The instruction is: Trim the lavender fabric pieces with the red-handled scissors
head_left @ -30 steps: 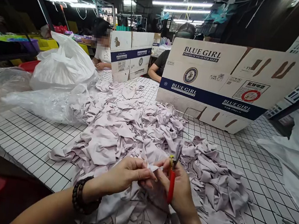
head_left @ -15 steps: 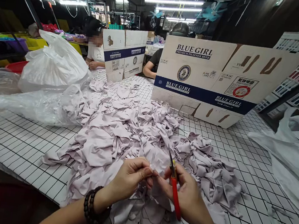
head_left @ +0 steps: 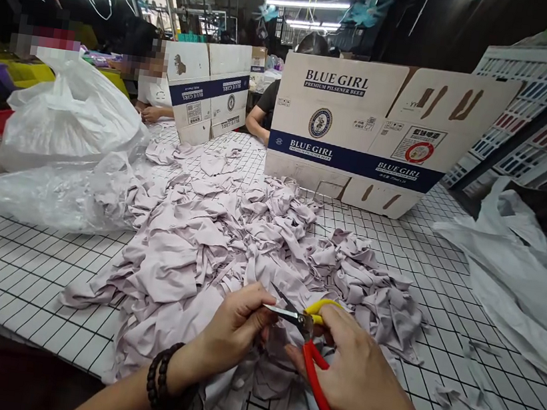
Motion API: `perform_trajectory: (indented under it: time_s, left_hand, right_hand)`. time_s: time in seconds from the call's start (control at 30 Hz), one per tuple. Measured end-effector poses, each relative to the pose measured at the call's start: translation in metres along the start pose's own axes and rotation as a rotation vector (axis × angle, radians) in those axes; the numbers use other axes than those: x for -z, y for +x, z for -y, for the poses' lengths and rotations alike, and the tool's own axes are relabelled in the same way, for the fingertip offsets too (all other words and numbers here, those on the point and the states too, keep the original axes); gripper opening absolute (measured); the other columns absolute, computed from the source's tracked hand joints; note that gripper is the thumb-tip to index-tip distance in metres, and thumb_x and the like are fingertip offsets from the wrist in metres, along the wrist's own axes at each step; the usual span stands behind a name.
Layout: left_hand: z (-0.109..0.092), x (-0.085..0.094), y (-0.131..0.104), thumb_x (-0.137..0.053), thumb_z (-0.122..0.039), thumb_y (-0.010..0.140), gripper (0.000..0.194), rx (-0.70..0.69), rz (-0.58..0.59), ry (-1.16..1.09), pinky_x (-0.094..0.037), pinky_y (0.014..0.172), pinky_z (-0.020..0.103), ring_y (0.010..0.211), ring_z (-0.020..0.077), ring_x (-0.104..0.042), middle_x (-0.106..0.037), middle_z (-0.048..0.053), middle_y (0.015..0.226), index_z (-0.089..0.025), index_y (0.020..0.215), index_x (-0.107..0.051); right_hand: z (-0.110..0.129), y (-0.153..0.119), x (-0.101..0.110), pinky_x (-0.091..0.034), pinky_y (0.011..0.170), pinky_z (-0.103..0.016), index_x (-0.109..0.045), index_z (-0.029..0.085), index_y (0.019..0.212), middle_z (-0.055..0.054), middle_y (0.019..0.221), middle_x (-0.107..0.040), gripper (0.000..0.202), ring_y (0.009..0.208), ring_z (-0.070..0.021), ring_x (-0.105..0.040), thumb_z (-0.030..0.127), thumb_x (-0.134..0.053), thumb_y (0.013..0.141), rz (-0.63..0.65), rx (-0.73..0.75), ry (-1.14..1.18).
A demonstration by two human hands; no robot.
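My right hand holds scissors with one red and one yellow handle; their blades are spread and point left. The lower blade's tip reaches the fingertips of my left hand. Thumb and forefinger of that hand are pinched on the edge of a pale lilac cloth piece, mostly hidden by my fingers. Beneath both hands spreads a large heap of crumpled lilac cloth pieces. A dark bead bracelet circles my left wrist.
A grid-patterned table carries the heap. White and clear plastic bags stand at left, another white bag at right. Cardboard beer cartons stand upright at the back, with people behind them. Cloth scraps lie at right.
The scissors have turned from upright and closed in my right hand to spread blades pointing left at my left fingertips. My right fingers have left the pinch point. The view has shifted slightly right.
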State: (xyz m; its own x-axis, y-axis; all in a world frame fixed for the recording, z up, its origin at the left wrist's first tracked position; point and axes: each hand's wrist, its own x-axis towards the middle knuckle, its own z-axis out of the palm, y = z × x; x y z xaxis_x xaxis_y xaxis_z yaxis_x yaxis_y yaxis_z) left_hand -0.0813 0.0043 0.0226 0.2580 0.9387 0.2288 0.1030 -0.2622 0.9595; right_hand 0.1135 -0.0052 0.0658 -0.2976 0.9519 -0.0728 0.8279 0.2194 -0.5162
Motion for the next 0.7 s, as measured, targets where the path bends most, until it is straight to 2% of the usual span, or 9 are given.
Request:
perform_trajectory:
  time_s: [0.13, 0.3, 0.47, 0.7]
  left_hand:
    - [-0.0006, 0.0014, 0.0000, -0.049, -0.035, 0.094, 0.028, -0.014, 0.022, 0.015, -0.042, 0.059, 0.023, 0.055, 0.0097, -0.053, -0.051, 0.000, 0.069, -0.015, 0.079, -0.061]
    - [-0.0024, 0.0014, -0.0005, -0.048, -0.036, 0.095, 0.028, 0.038, 0.058, -0.016, -0.042, 0.055, 0.022, 0.053, 0.0083, -0.053, -0.050, 0.000, 0.075, -0.015, 0.082, -0.062]
    - [-0.0016, 0.0021, -0.0010, -0.048, -0.035, 0.095, 0.027, 0.025, 0.045, 0.010, -0.041, 0.058, 0.023, 0.055, 0.0097, -0.052, -0.050, 0.000, 0.071, -0.016, 0.083, -0.063]
    - [-0.0020, 0.0023, -0.0015, -0.047, -0.037, 0.095, 0.029, 0.019, 0.048, 0.020, -0.040, 0.062, 0.024, 0.059, 0.0115, -0.052, -0.051, 0.000, 0.068, -0.016, 0.079, -0.060]
  right_hand:
    - [0.0008, -0.0017, 0.0013, -0.045, 0.069, -0.036, -0.049, 0.023, 0.081, -0.004, 0.085, -0.059, 0.026, 0.078, -0.0223, -0.056, 0.046, -0.059, 0.082, -0.017, 0.021, -0.020]
    - [0.0002, -0.0027, 0.0018, -0.045, 0.067, -0.035, -0.049, 0.023, 0.078, -0.004, 0.083, -0.060, 0.029, 0.076, -0.0220, -0.057, 0.050, -0.059, 0.083, -0.042, 0.031, -0.049]
    - [0.0018, -0.0028, 0.0024, -0.043, 0.064, -0.034, -0.050, 0.023, 0.077, -0.004, 0.080, -0.061, 0.029, 0.072, -0.0215, -0.057, 0.050, -0.058, 0.082, -0.049, 0.021, -0.064]
    - [0.0002, -0.0040, 0.0016, -0.040, 0.058, -0.029, -0.050, 0.024, 0.073, -0.001, 0.073, -0.061, 0.020, 0.065, -0.0186, -0.056, 0.040, -0.061, 0.079, -0.047, 0.007, -0.066]
